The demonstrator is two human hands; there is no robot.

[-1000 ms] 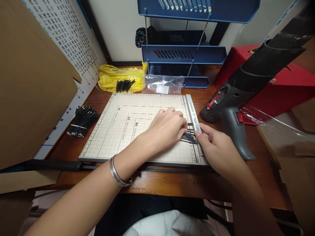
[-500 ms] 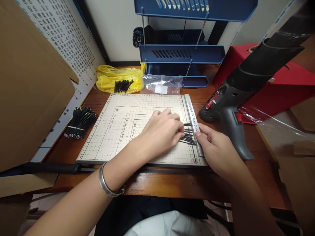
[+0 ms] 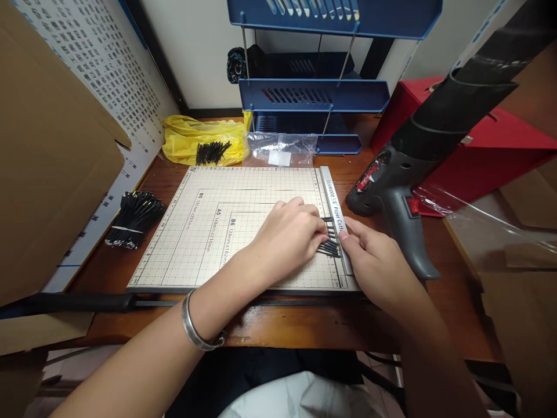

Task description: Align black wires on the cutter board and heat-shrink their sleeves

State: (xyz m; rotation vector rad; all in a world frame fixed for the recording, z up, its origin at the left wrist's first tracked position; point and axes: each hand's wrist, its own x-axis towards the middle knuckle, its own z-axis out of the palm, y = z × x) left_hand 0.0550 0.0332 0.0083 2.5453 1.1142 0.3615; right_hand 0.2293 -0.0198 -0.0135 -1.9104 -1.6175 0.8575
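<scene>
From the head camera we see our left hand (image 3: 289, 235) lying palm-down on the paper cutter (image 3: 209, 226), its fingers (image 3: 319, 227) curled down and pressing a small bunch of short black tubes (image 3: 329, 241) against the board. Those tubes lie near the board's right edge, butted up to the metal ruler strip (image 3: 336, 215). Our right hand (image 3: 378, 264) comes in from the other side, fingers narrow, its fingertip touching the strip and the tube ends; we cannot tell whether it grips any.

Just right of that hand a grey heat gun (image 3: 402, 200) lies on the desk (image 3: 304, 325), crowding the wrist. Behind it sits a red box (image 3: 500, 157). At the back stand a blue letter tray (image 3: 313, 96), a clear plastic bag (image 3: 281, 150) and a yellow bag (image 3: 202, 145) with more black pieces. A tied bundle of black tubing (image 3: 133, 217) lies left of the cutter, beside brown cardboard (image 3: 52, 174). The cutter's black handle (image 3: 69, 302) runs along the near edge.
</scene>
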